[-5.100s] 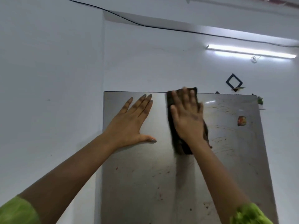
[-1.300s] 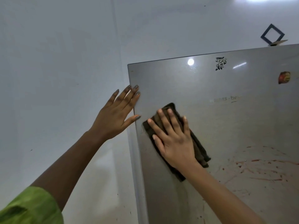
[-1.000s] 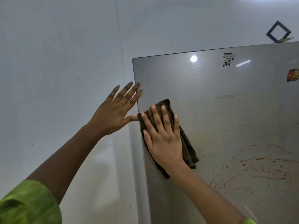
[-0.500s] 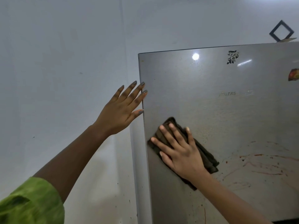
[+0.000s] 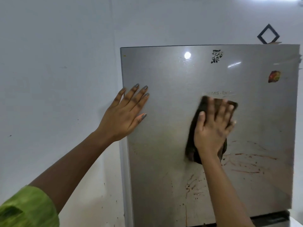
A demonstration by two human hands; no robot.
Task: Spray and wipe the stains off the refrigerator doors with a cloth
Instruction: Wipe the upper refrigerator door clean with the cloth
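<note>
A steel-grey refrigerator door [image 5: 164, 153] fills the right of the head view. Reddish-brown stains [image 5: 246, 163] streak its lower right, and more stains [image 5: 191, 184] run down the lower middle. My right hand [image 5: 213, 128] presses a dark brown cloth [image 5: 191, 145] flat against the door's middle, fingers spread and blurred. My left hand [image 5: 126, 113] rests flat on the door's left edge, fingers straight. No spray bottle is in view.
A black torn sticker [image 5: 216, 56] and a red-orange sticker [image 5: 274, 77] sit on the upper door. White walls surround the fridge, with a black diamond ornament [image 5: 268, 34] behind its top right. The door's bottom edge [image 5: 270, 217] shows at lower right.
My right hand has swept the cloth from near the door's left edge rightward and up to the middle. My left hand has shifted from the side of the door onto its front edge.
</note>
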